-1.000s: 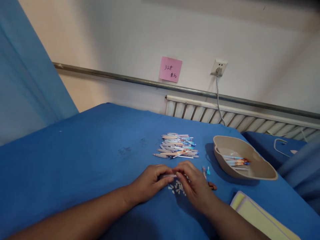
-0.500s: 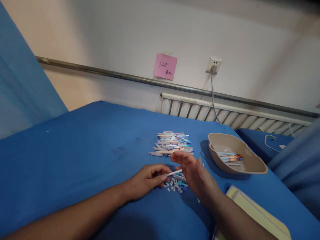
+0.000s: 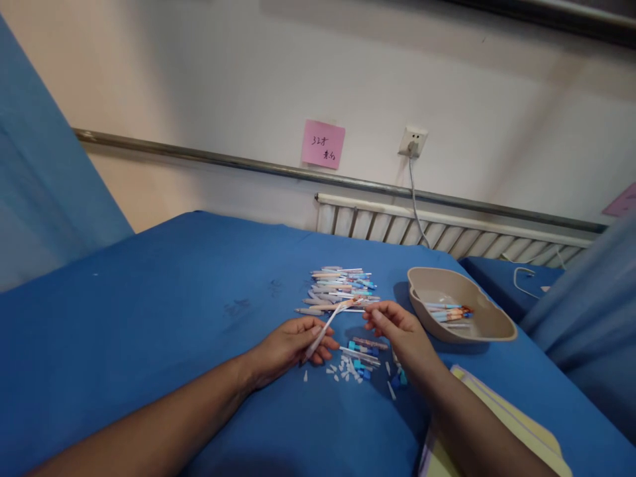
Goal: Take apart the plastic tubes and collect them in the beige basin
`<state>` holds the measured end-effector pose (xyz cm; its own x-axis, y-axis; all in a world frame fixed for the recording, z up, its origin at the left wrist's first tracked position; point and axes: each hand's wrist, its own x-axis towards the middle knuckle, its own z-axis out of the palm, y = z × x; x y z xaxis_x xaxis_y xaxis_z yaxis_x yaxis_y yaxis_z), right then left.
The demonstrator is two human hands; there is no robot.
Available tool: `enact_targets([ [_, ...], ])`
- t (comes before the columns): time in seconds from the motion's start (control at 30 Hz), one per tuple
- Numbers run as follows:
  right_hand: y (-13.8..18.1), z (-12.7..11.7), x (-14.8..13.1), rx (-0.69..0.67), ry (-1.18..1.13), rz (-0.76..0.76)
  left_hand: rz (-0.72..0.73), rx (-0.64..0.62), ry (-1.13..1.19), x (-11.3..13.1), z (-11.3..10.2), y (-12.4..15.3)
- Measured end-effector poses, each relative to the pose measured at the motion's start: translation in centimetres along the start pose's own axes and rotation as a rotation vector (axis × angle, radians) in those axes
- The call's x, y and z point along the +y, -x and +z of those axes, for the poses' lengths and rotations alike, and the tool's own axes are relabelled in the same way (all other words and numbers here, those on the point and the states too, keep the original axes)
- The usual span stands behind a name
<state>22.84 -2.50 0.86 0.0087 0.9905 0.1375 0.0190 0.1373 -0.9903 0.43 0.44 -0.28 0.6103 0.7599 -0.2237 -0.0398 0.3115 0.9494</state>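
Observation:
My left hand rests on the blue table cover with its fingers closed round a thin white pen barrel that slants up to the right. My right hand hovers just right of it, fingers pinched on a thin pen part whose tip points left toward the barrel; that part is too small to name. Between and below both hands lie small white caps and blue pen pieces. A pile of pens lies just beyond the hands.
A beige tray holding a few pens stands to the right of the pile. A yellow pad lies at the near right edge. Behind are a radiator, a wall socket with cable and a pink note.
The hands were together over the loose pieces. My right hand has reached to the pile and come back with a thin part; the left has lifted a white barrel to a slant.

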Motion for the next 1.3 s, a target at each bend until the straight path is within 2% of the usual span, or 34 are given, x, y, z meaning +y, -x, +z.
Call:
enact_targets([
  [0.13,1.0,-1.0,-0.6,-0.021,0.163,-0.03,-0.006,-0.005,0.019,0.3,0.1,0.2],
  [0.23,1.3,-2.4,-0.7,-0.015,0.462,-0.102,-0.012,-0.001,0.01,0.5,0.1,0.2],
  [0.33,1.1,-3.5,0.0,-0.106,0.738,-0.145,-0.019,0.008,-0.004,0.6,0.2,0.1],
  [0.47,0.6,-3.9,1.3,-0.212,0.911,-0.174,-0.016,0.017,-0.02,0.6,0.2,0.0],
  [0.7,-0.1,-5.0,1.2,-0.204,0.986,-0.117,-0.015,0.013,-0.027,0.3,0.1,-0.3],
  [0.9,-0.4,-6.5,0.4,-0.115,0.975,-0.06,-0.017,0.026,-0.049,0.5,0.1,-0.3],
  [1.1,0.1,-4.9,1.6,-0.279,0.997,-0.128,-0.032,0.042,-0.03,0.5,0.4,-0.2],
  [1.3,0.3,-3.8,2.0,-0.317,1.093,-0.2,-0.024,0.031,-0.019,0.4,0.4,0.0],
])
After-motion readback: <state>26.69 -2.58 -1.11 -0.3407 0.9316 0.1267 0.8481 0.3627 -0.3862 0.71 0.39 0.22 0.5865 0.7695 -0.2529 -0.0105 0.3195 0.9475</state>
